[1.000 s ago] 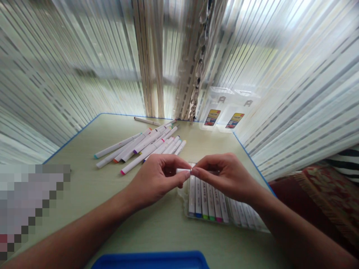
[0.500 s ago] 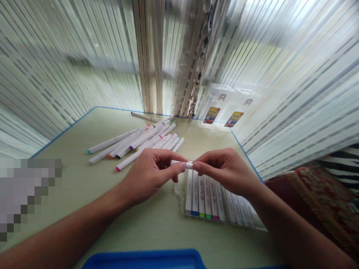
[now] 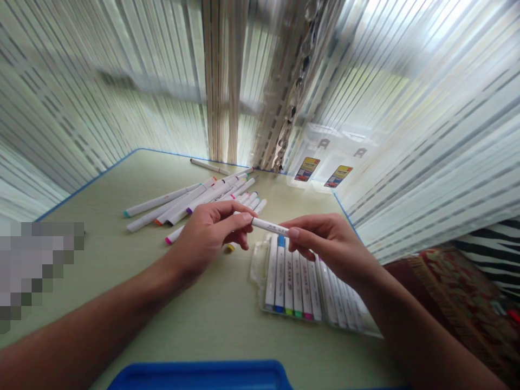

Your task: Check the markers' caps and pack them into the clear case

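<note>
Both my hands hold one white marker [image 3: 268, 225] above the pale green table [image 3: 122, 206]. My left hand [image 3: 211, 233] pinches its left part between thumb and fingers. The fingertips of my right hand [image 3: 325, 241] are closed on its right end. A yellow tip shows under my left hand. Right below the marker lies a clear plastic case [image 3: 309, 287] with a row of several white markers, their coloured caps towards me. A loose pile of several white markers [image 3: 195, 197] lies beyond my left hand.
Two clear marker boxes [image 3: 325, 168] with yellow and red labels stand at the back right against the striped curtain [image 3: 406, 135]. A blue tray rim [image 3: 203, 375] lies at the near edge. A patterned cloth [image 3: 459, 281] lies to the right. A blurred patch sits at the left.
The marker has slid out further from my left hand and now shows longer between the two hands. My hands have moved slightly apart, and the view has shifted a little.
</note>
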`<action>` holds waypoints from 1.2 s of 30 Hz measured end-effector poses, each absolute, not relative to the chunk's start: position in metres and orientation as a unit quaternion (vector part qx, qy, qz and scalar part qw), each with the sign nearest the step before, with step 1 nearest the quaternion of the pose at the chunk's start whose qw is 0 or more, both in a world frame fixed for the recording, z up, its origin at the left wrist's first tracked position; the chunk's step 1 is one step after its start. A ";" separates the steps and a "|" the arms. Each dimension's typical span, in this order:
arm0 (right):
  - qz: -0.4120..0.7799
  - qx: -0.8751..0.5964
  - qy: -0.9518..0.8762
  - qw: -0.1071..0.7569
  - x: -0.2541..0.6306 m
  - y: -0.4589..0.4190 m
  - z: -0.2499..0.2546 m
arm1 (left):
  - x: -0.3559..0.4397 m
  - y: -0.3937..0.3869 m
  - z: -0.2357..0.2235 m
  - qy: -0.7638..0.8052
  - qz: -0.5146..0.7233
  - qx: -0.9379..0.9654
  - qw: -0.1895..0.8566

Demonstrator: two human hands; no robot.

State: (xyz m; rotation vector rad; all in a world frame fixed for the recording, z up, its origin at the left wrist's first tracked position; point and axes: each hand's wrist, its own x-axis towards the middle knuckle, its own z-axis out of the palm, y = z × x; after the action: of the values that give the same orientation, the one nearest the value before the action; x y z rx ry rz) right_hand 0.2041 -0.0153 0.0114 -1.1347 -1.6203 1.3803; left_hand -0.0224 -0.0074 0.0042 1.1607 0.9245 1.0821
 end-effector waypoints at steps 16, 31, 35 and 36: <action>0.608 -0.350 -0.572 0.425 0.210 -0.016 0.008 | -0.022 -0.006 0.007 0.394 0.518 0.426 0.628; 0.617 -0.328 -0.584 0.413 0.210 -0.018 0.008 | -0.022 -0.005 0.007 0.387 0.523 0.426 0.629; 0.625 -0.316 -0.574 0.425 0.210 -0.018 0.007 | -0.022 -0.005 0.008 0.387 0.523 0.426 0.628; 0.627 -0.311 -0.569 0.430 0.209 -0.017 0.007 | -0.022 -0.005 0.008 0.388 0.522 0.426 0.628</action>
State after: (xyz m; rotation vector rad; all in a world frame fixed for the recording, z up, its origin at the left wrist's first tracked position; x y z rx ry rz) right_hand 0.2091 -0.0172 0.0071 -0.7770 -1.4206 1.5646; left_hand -0.0217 -0.0051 0.0079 0.9766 0.8896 1.1974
